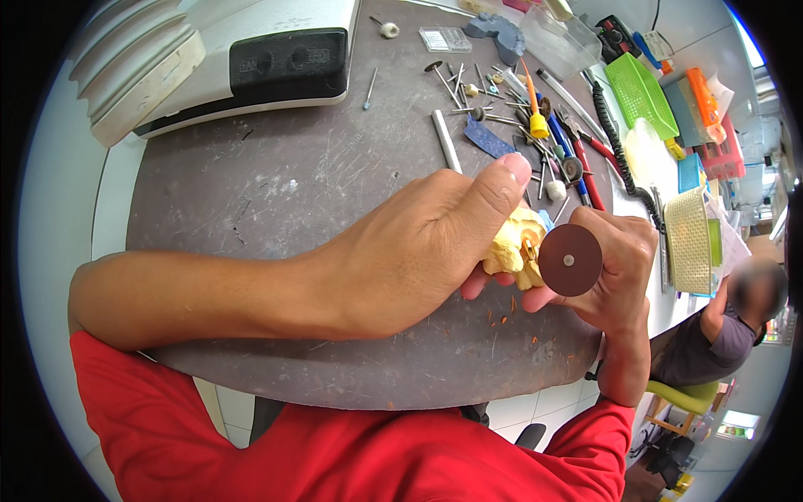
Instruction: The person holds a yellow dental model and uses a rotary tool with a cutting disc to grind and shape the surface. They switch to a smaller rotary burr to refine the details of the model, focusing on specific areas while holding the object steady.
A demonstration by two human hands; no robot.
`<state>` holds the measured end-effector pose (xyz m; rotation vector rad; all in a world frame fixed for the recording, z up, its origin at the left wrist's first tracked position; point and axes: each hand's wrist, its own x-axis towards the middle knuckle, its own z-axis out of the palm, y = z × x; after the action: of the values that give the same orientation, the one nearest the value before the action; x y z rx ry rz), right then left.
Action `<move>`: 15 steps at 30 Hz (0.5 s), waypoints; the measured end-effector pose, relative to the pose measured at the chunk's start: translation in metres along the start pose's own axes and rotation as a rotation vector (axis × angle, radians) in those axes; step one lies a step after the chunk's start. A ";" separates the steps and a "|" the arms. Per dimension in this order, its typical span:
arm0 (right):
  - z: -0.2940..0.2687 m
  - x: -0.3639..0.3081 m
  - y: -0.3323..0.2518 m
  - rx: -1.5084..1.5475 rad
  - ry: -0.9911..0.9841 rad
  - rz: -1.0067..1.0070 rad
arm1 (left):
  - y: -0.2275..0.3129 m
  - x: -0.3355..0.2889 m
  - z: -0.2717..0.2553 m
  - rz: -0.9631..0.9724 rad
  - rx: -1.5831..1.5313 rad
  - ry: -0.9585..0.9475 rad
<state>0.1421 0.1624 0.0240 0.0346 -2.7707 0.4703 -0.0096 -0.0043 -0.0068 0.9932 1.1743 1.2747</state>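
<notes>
Left hand (406,255) holds a yellow model (508,248). Right of the model, the right hand (622,261) curls behind a brown disc (556,269), its grip hidden.

Left grip (410,259) holds yellow cast (505,252); 1 brown disc (577,280) fronts right grip (623,259).

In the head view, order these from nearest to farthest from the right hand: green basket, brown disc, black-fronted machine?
From the right hand:
1. Brown disc, just left.
2. Green basket, upper right.
3. Black-fronted machine, upper left.
</notes>
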 end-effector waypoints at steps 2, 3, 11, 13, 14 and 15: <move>0.000 0.001 0.000 -0.001 -0.004 -0.010 | 0.000 0.000 0.000 0.019 0.003 -0.006; 0.000 0.001 -0.001 -0.001 -0.005 -0.016 | 0.001 0.001 0.000 0.029 0.005 -0.008; -0.002 0.002 -0.002 -0.012 -0.014 -0.031 | 0.000 0.001 0.001 0.037 -0.007 -0.008; 0.000 0.001 0.001 0.010 -0.001 -0.043 | 0.000 0.000 0.001 0.038 -0.005 -0.002; 0.001 0.001 0.003 0.021 0.001 -0.053 | 0.001 0.000 0.001 0.044 -0.006 -0.002; 0.001 0.001 0.003 0.033 0.003 -0.064 | 0.002 0.000 0.001 0.049 -0.007 -0.001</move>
<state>0.1412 0.1653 0.0226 0.1292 -2.7493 0.4984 -0.0087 -0.0038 -0.0050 1.0230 1.1506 1.3153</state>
